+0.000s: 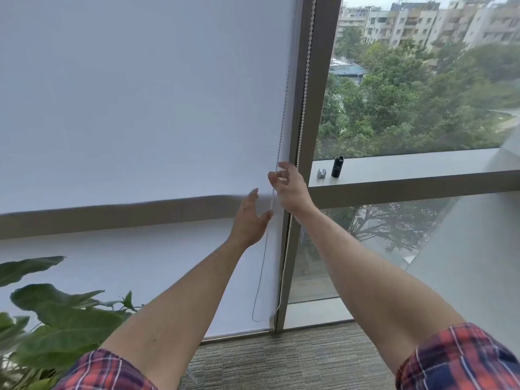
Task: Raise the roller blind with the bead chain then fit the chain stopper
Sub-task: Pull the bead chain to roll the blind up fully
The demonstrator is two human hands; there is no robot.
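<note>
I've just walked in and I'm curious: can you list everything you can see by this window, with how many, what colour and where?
Roller blind: one, white, covering the left window down to near the floor.
Bead chain: one loop, white, two strands hanging along the grey window frame.
Small clip: one, silver-grey, on the window ledge, right of the frame.
Cylinder: one, black, upright on the ledge beside the clip.
Plant: one, green, large leaves, lower left.
Carpet: grey, striped, along the bottom.
Left hand: open, by the left strand.
Right hand: fingers pinching the left strand, higher up.
Sleeves: two, red and blue plaid.
</note>
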